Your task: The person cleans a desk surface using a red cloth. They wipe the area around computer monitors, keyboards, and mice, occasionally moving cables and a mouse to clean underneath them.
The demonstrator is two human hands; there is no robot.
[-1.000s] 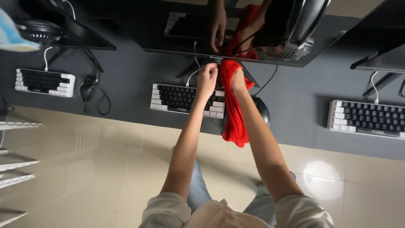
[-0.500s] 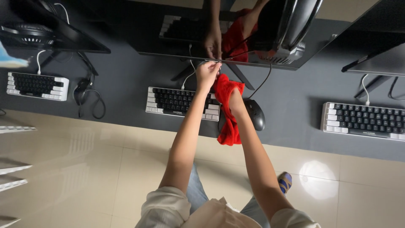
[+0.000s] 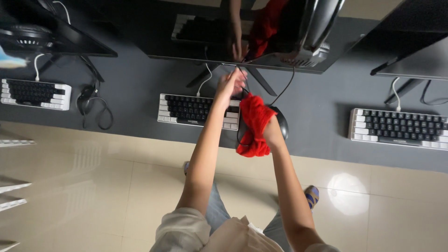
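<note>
My right hand point(image 3: 272, 132) is wrapped in a bunched red cloth point(image 3: 254, 122), held above the desk's front edge just left of a black mouse point(image 3: 282, 122). My left hand point(image 3: 231, 84) reaches to the lower edge of the middle monitor point(image 3: 196, 32), its fingers pinched on a thin black cable point(image 3: 239, 126) that loops down past the cloth. The dark screen mirrors both hands and the cloth. A black-and-white keyboard point(image 3: 198, 109) lies under my left forearm.
The dark grey desk point(image 3: 140, 88) carries two more keyboards, one at the left point(image 3: 35, 93) and one at the right point(image 3: 396, 128). A headset point(image 3: 88, 100) and its cable lie on the left. More monitors stand left and right. The floor is beige tile.
My right hand has drawn back from the monitor toward the desk edge, and the red cloth is bunched shorter. My left hand stays at the monitor's lower edge.
</note>
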